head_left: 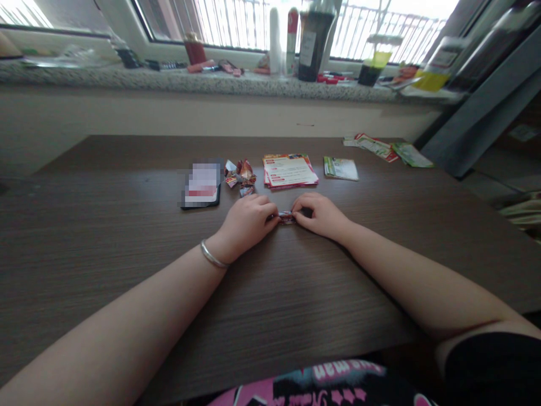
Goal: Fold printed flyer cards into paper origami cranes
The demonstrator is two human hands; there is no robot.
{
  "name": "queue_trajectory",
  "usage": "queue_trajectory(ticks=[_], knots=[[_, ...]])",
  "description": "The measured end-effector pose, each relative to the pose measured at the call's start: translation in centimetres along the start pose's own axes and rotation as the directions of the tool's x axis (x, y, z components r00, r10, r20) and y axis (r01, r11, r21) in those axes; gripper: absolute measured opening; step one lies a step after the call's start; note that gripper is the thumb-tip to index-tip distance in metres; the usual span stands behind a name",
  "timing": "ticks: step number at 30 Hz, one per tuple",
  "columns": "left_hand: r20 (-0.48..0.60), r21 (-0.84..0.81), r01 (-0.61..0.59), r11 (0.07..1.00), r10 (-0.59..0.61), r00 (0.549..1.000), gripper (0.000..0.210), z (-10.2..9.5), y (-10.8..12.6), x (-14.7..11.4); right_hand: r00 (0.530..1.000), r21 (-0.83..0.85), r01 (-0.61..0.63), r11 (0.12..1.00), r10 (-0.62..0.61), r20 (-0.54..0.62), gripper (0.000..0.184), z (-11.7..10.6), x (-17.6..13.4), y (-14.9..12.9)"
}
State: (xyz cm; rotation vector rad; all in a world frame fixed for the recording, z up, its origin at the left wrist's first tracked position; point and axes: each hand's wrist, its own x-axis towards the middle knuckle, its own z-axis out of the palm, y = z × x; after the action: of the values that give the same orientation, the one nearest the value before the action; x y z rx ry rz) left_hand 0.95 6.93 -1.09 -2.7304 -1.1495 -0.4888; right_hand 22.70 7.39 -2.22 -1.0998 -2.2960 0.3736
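In the head view my left hand [252,217] and my right hand [318,214] face each other over the middle of the brown table [270,304]. Both pinch the ends of a small folded paper strip [287,217], which has a printed, shiny look. My fingers cover its two ends. Just beyond my left hand lie crumpled and folded paper pieces [243,173] in red, orange and white. A stack of printed cards [291,170] with red edges rests past the strip.
A phone-like dark-edged item [200,186], its face blurred, lies left of the paper pieces. A smaller card stack [340,168] sits to the right, with loose printed strips [378,148] at the far right edge. Behind, bottles and small objects crowd the granite windowsill [253,84].
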Motion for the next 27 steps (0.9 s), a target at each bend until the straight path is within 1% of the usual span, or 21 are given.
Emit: queue_trajectory(ticks=[5,12,15,18,21,27], knots=[[0.011,0.002,0.012,1.000,-0.012,1.000,0.019,0.08,-0.04,0.03,0.998,-0.011,-0.056,0.998,0.055,-0.022,0.005,0.18,-0.05,0.03],[0.020,-0.162,0.094,0.982,-0.092,0.996,0.014,0.43,-0.26,0.10,0.995,-0.059,-0.089,0.994,0.087,-0.042,0.004,0.37,-0.04,0.17],[0.032,-0.226,0.112,0.968,-0.107,0.994,0.012,0.55,-0.40,0.14,0.994,-0.088,-0.104,0.991,0.100,-0.046,0.015,0.35,-0.09,0.11],[0.030,-0.225,0.116,0.967,-0.112,0.993,0.012,0.62,-0.38,0.16,0.996,-0.126,-0.088,0.988,0.084,-0.037,0.021,0.38,-0.15,0.08],[0.027,-0.212,0.103,0.972,-0.100,0.995,0.013,0.62,-0.31,0.15,0.997,-0.123,-0.078,0.989,0.074,-0.038,0.019,0.48,-0.16,0.19],[0.011,-0.189,0.058,0.980,-0.057,0.998,0.010,0.52,-0.19,0.09,0.999,-0.008,-0.015,1.000,0.015,-0.031,0.011,0.60,-0.06,0.42]])
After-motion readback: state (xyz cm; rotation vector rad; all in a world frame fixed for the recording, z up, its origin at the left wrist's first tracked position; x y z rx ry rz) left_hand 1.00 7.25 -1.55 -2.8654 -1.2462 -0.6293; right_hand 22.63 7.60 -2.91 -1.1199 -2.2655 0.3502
